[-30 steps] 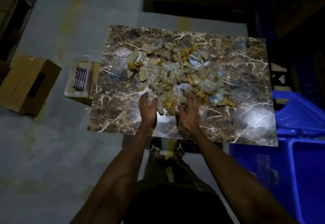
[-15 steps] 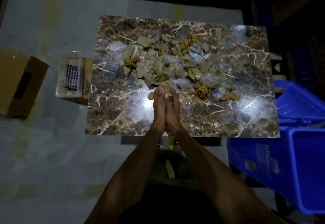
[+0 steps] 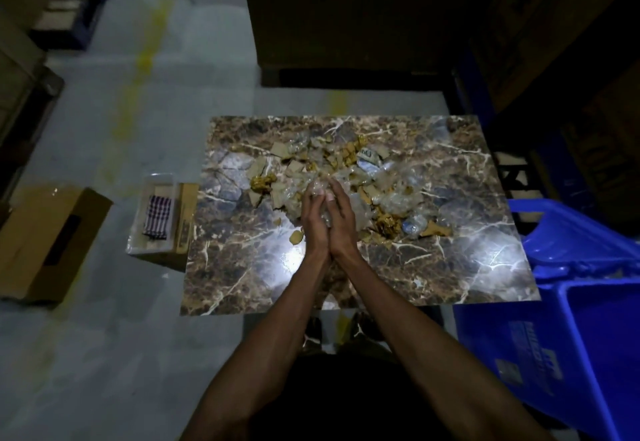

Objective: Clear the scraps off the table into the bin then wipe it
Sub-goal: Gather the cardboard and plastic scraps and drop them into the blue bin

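Your left hand (image 3: 313, 224) and right hand (image 3: 341, 221) press together, fingers closed on a wad of scraps (image 3: 320, 195) over mid-counter (image 3: 242, 278). The bin (image 3: 588, 347) stands to your right, nearest your right arm; carry that way.

Cardboard and clear-plastic scraps (image 3: 346, 177) lie heaped mid-table (image 3: 242, 267); the blue bin (image 3: 571, 354), seemingly open-topped, stands just right.
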A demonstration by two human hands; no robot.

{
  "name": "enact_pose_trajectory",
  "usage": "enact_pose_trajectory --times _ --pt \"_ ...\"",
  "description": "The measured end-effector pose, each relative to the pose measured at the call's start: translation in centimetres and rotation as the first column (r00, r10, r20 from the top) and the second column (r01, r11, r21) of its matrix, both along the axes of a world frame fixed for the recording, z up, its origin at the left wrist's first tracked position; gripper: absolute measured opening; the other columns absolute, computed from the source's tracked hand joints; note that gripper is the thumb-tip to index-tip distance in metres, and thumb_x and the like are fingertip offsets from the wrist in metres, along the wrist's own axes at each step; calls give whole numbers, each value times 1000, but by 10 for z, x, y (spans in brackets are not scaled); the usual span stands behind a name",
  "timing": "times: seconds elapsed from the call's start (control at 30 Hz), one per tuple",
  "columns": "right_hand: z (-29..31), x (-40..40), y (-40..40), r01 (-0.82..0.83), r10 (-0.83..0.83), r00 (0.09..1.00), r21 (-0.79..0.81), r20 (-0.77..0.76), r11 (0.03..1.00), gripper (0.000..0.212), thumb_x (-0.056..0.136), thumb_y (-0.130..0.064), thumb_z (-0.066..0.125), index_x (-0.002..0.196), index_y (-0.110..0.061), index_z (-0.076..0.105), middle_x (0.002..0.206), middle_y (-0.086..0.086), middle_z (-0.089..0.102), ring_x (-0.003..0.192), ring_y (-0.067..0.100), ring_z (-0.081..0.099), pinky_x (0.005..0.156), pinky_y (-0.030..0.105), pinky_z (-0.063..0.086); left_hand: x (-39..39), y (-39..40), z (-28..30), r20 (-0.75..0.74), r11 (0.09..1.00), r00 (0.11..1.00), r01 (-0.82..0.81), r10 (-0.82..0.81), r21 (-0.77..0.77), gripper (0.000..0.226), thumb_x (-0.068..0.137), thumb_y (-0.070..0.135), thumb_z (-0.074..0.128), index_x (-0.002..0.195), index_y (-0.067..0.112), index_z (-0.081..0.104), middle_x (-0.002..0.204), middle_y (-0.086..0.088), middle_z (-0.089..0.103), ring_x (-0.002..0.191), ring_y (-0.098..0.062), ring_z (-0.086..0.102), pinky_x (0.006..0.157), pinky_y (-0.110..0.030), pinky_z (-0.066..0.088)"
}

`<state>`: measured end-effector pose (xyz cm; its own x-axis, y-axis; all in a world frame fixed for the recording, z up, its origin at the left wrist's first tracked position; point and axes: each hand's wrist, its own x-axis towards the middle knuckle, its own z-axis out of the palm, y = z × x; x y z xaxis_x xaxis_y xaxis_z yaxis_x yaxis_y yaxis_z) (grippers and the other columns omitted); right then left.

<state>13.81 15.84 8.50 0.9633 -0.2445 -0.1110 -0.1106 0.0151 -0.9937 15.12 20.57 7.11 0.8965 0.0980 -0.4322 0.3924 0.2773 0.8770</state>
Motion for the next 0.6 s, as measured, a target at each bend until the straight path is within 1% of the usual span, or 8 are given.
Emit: enact_pose_trajectory --times 0.07,0.17,0.2,0.27,0.33,0.37,0.5,0.6 --pt "7 4 -4 0 0 1000 -14 18 1000 41 111 -25 46 151 -20 52 157 -7 48 141 -3 44 117 25 39 3 -4 24 67 999 997 -31 30 13 35 111 18 45 145 11 49 124 9 60 110 1 61 85 -13 52" --pt "15 6 -11 13 -12 999 -28 41 1000 41 112 -21 44 152 -17 50 156 -8 47 137 -14 42 111 12 37 7 -12 35 166 991 986 -30 8 127 25 110 12 44 133 20 51 119 15 59 107 2 61 87 -15 52" --pt "17 6 -13 25 -23 998 -38 52 999 41 112 -21 43 152 -17 49 156 -8 47 137 -14 41 110 11 36 8 -15 35 189 982 982 -19 -17 186 24 110 11 44 130 21 51 119 15 60 106 4 61 89 -16 51" --pt "22 5 -19 46 -44 998 -43 54 998 40 112 -20 43 151 -18 49 153 -12 48 135 -17 41 110 11 36 9 -22 38 181 995 983 14 -32 101 25 109 10 45 130 20 53 123 9 62 109 -3 63 92 -19 52" --pt "25 4 -25 78 -76 996 -37 47 996 39 112 -21 42 150 -22 49 150 -16 48 134 -16 42 110 11 37 10 -30 36 194 999 980 42 -44 14 30 109 10 46 138 12 52 135 -5 61 120 -17 62 92 -19 52" --pt "26 3 -28 93 -91 995 -44 47 995 39 112 -22 43 151 -22 49 151 -15 48 137 -13 42 110 12 37 10 -34 36 193 999 980 49 -45 -16 33 109 9 45 142 9 50 139 -8 58 124 -19 60 91 -17 52" --pt "32 -2 -40 119 -116 991 -43 68 992 44 112 -28 42 156 -22 46 163 -7 41 148 2 37 118 20 36 5 -48 50 219 998 974 47 -52 31 39 109 7 44 149 3 44 132 3 53 111 7 57 85 -8 47" --pt "40 -2 -47 108 -106 994 -62 37 992 46 113 -30 39 158 -23 41 166 -7 34 150 1 31 118 16 33 6 -54 53 203 998 977 57 -60 22 39 109 11 46 147 7 47 138 -6 55 114 -6 61 85 -14 50"
